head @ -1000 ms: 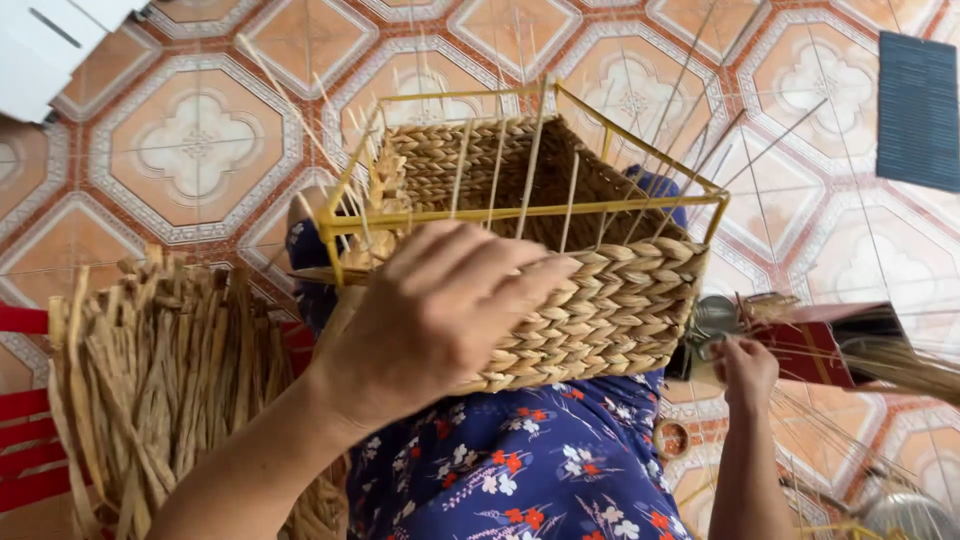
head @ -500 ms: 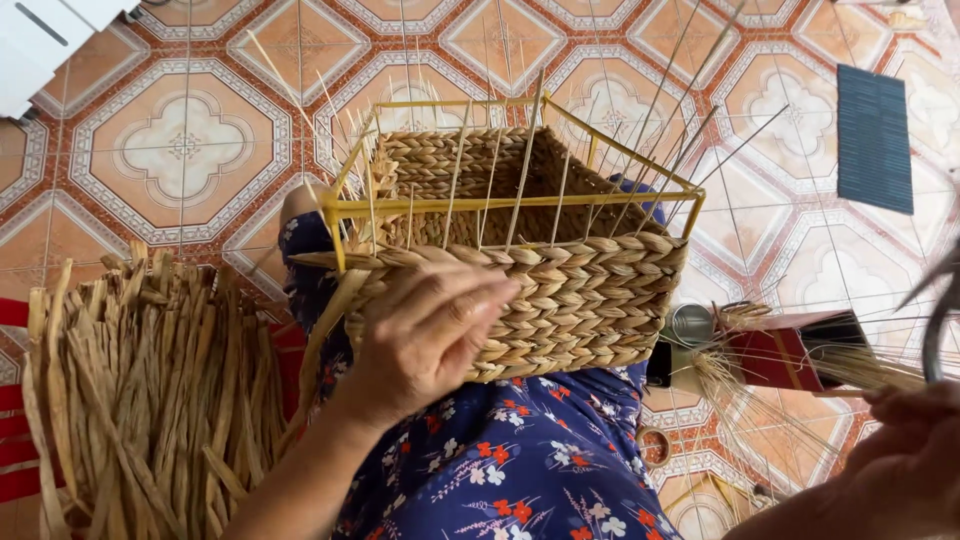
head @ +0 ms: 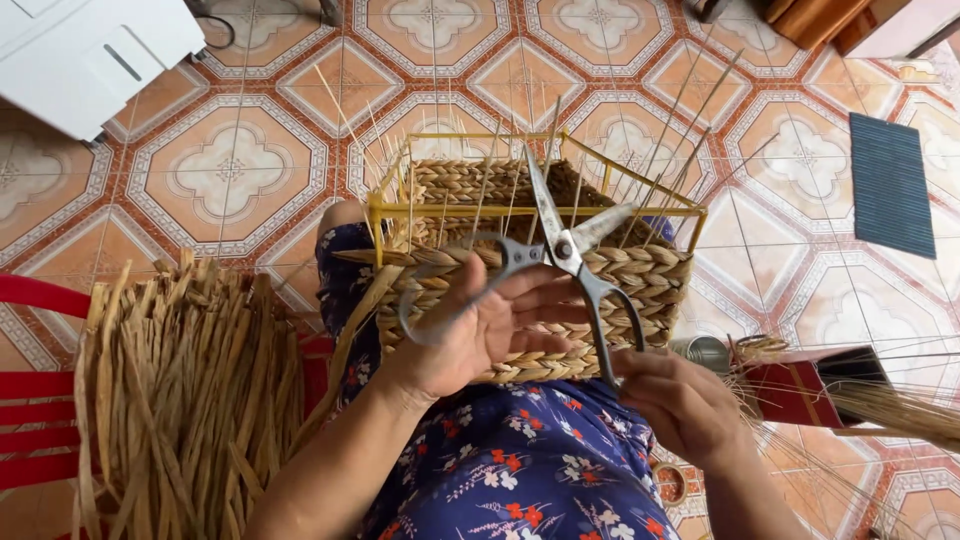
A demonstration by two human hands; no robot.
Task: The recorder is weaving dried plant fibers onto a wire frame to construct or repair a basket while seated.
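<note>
A half-woven straw basket (head: 645,278) on a yellow wire frame (head: 388,206) rests on my lap, over a blue flowered dress (head: 520,470). Thin upright stakes stick out of its rim. In front of the basket wall I hold dark metal scissors (head: 568,250), blades apart and pointing up. My left hand (head: 480,335) lies palm up with its thumb through the left handle loop. My right hand (head: 680,405) grips the lower end of the right handle.
A thick bundle of dried straw (head: 180,390) lies at my left across a red chair (head: 40,385). On the patterned tile floor are a white appliance (head: 90,50), a dark blue mat (head: 890,185), a metal can (head: 702,352) and a red box (head: 800,392) with loose fibres.
My left hand has left the basket wall and turned palm up. My right hand has come in from the right with the scissors, now held open before the basket.
</note>
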